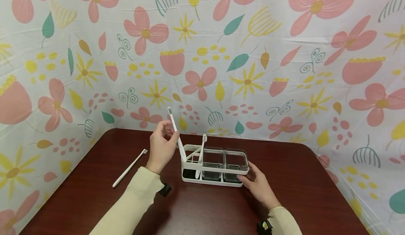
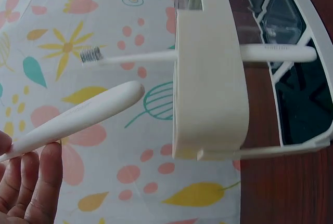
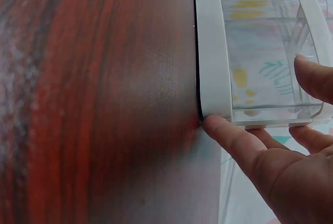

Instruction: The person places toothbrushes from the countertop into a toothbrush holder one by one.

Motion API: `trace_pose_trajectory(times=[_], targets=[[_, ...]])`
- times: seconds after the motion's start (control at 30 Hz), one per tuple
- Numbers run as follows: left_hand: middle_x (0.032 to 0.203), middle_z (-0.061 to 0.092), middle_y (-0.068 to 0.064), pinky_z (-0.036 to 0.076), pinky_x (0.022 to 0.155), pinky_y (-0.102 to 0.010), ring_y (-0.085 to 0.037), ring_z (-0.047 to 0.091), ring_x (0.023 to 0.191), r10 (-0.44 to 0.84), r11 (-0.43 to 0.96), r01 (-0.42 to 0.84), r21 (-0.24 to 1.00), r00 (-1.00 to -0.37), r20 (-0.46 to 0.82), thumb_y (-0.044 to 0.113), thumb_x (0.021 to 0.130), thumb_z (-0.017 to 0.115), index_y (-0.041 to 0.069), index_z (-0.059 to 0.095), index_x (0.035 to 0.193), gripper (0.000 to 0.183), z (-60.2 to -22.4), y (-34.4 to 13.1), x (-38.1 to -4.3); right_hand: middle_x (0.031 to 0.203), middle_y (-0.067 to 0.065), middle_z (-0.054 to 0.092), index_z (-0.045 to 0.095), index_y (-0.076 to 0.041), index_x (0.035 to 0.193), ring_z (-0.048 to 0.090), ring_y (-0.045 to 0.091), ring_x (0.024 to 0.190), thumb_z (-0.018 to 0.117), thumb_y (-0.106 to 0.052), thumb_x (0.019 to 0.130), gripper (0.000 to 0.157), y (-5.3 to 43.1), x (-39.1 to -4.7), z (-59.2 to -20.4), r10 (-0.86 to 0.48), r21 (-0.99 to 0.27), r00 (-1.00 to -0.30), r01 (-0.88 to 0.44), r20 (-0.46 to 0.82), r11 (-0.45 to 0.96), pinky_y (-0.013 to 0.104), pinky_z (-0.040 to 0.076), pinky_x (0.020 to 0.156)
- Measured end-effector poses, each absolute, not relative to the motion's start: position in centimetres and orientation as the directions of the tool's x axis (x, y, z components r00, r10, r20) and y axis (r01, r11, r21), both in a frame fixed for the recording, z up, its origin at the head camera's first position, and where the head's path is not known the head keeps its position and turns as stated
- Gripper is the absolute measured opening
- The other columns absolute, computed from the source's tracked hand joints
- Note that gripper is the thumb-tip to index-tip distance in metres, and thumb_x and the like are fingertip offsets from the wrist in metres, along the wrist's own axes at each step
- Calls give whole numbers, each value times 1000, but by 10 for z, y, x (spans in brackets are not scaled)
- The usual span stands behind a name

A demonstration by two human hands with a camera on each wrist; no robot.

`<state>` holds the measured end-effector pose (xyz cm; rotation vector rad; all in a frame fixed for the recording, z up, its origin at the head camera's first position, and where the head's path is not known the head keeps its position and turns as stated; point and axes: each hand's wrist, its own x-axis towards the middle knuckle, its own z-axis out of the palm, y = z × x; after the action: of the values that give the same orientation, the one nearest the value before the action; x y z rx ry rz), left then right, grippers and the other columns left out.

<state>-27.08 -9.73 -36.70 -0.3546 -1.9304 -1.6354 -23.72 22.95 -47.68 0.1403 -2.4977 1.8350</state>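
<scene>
L hand point(image 1: 162, 145) pinches the held toothbrush point(image 1: 180, 147) btwn thumb & fingers. Brush's long axis is steep, tilted: head up & leaning L, away from R hand; handle butt down to the R of L hand, over the rack's near end. L wrist cam shows a gap btwn butt & rack, so not in yet.

R hand point(image 1: 257, 184) is clamped on the rack point(image 1: 191, 165) at its R end, digits at the lower corner & alongside a cup. Hands well apart, rack btwn them, long axis running L hand to R hand.

In rack, nearer L hand: standing toothbrush point(image 1: 202, 151), head up, slight lean to R. Nearer R hand: two clear cups, side by side.

Left of L hand, loose toothbrush point(image 1: 129, 169) lies flat on the table point(image 1: 205, 207), diagonal, head pointing away & R. Beyond both hands: floral cloth point(image 1: 202, 34).
</scene>
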Motion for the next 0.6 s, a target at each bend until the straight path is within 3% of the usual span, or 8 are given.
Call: trace_pose_trajectory(times=[0.17, 0.4, 0.6], targets=[[90, 57, -11, 56, 53, -44, -21, 59, 73, -145, 186, 549, 815, -805, 575, -2, 90, 64, -3, 55, 118, 29, -369, -88, -273, 137, 28, 51, 29, 0, 153, 52, 38, 125, 68, -4, 93, 71, 231, -238, -477, -54, -949, -996, -90, 77, 302, 29, 53, 82], [92, 59, -11, 56, 53, -34, -20, 59, 75, -132, 205, 560, 802, -796, 590, 1, 92, 64, -1, 54, 118, 27, -375, -77, -275, 137, 28, 51, 31, 0, 152, 51, 39, 127, 67, -3, 93, 70, 233, -238, -478, -59, -946, -994, -108, 95, 307, 27, 53, 83], [94, 59, -12, 57, 56, -47, -24, 60, 77, -109, 168, 563, 810, -806, 582, -1, 92, 62, 0, 51, 118, 28, -379, -73, -276, 135, 28, 52, 31, 0, 152, 53, 38, 124, 67, -2, 93, 69, 231, -237, -478, -54, -955, -995, -94, 82, 283, 28, 53, 82]])
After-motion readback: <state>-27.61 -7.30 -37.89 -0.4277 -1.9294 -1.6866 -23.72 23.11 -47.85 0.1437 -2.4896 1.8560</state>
